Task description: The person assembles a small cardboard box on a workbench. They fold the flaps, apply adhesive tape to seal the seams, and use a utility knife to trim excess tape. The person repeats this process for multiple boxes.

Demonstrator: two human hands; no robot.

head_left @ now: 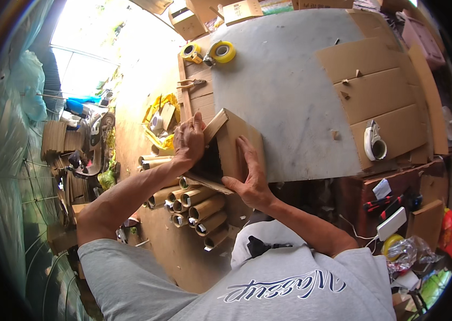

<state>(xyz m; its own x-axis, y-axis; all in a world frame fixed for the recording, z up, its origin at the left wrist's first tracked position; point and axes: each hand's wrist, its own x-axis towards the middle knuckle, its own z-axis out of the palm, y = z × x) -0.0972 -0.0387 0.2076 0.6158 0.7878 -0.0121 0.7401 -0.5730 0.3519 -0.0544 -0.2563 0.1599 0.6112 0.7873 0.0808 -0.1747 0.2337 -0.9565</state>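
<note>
A brown cardboard box [241, 125] sits at the near left corner of the grey table, its dark open end turned toward me. My left hand [189, 140] has its fingers bent at the left edge of the opening, by a flap; part of its grip is hidden. Across the opening, my right hand [251, 182] steadies the box, with long fingers laid along its side and the thumb at the lower edge.
Tape dispensers with yellow rolls [222, 52] and pliers [191, 83] lie at the table's far left. A white tape dispenser [374, 142] rests on flat cardboard [383, 101] at the right. Several cardboard tubes [207, 207] are stacked below the left edge.
</note>
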